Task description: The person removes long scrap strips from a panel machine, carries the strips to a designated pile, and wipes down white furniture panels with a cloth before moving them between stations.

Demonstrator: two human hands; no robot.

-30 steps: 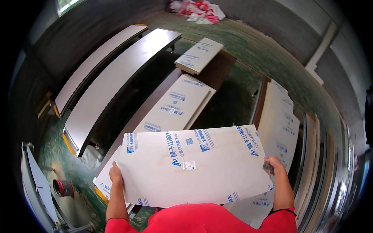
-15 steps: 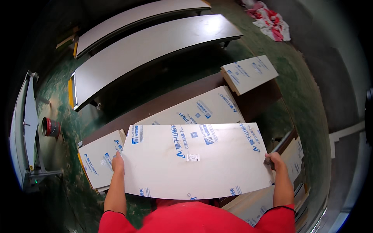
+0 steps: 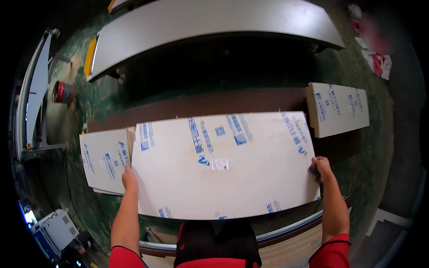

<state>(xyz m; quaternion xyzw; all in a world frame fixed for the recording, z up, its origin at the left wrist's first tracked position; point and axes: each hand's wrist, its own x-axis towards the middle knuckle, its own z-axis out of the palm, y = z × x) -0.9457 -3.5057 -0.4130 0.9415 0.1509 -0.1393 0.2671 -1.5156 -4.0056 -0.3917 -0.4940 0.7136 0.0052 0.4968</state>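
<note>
A large white panel with blue printing and a small white label (image 3: 220, 164) spans the space in front of me. My left hand (image 3: 129, 177) is closed round the panel's left edge (image 3: 142, 187). At the opposite end my right hand (image 3: 322, 169) grips the right edge. Something small and dark shows beside the right fingers, too unclear to name. The panel (image 3: 178, 187) lies level over the brown bench, hiding the middle of it; whether it rests on anything cannot be told. Just left of my left hand is a stack of smaller printed panels (image 3: 102, 156).
Another panel stack (image 3: 342, 109) sits at the right end of the brown bench (image 3: 201, 105). Beyond stands a long grey-topped table (image 3: 210, 20). A red-rimmed bucket (image 3: 65, 93) and a frame machine (image 3: 38, 94) are at left. Boards (image 3: 290, 241) lie close by my legs.
The panel has moved forward over the bench and now covers the middle stack seen earlier. Both hands keep their hold. My view has shifted, bringing my legs and a machine at lower left into sight.
</note>
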